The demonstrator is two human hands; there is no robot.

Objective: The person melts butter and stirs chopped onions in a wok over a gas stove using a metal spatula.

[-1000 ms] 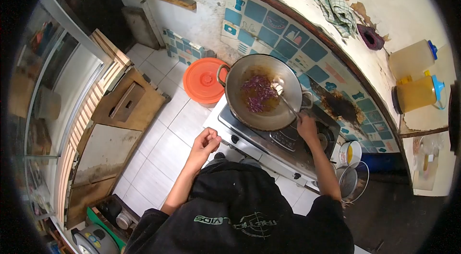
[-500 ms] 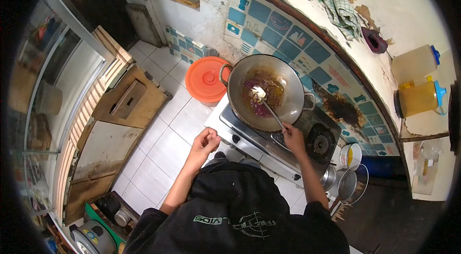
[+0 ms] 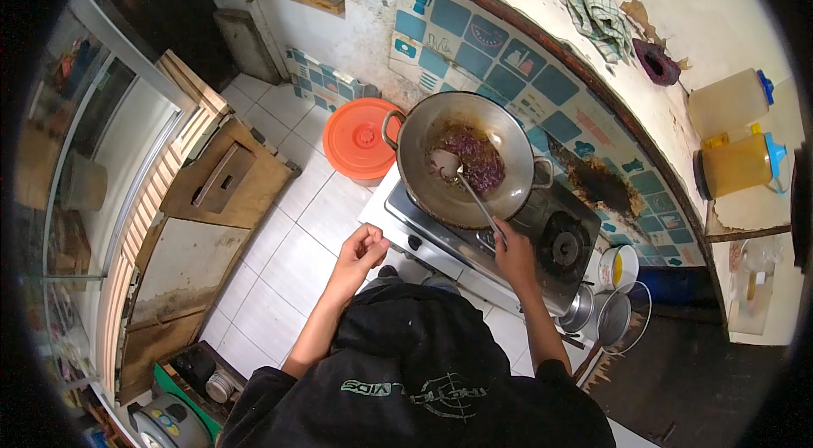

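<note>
My right hand (image 3: 515, 253) is closed round the handle of a metal spatula (image 3: 479, 202). The spatula's blade rests inside a large wok (image 3: 423, 190), at the left of purplish, shiny sliced food that looks like shallots (image 3: 481, 162) in oil. The wok has two loop handles and sits on the left side of a gas stove (image 3: 533, 279). My left hand (image 3: 362, 251) hovers in front of the stove's left corner, apart from the wok. Its fingers are curled in, and nothing shows in them.
An orange lidded bucket (image 3: 360, 139) stands on the floor left of the wok. A bare burner (image 3: 563, 246) is at the stove's right. Beyond it are a white pail (image 3: 618, 266) and a strainer (image 3: 616, 321). Jugs (image 3: 737, 167) and cloths (image 3: 589, 12) lie on the ledge.
The spatula's blade has turned and moved left and slightly down in the wok, and the food now lies more to its right. My left hand has stayed in place.
</note>
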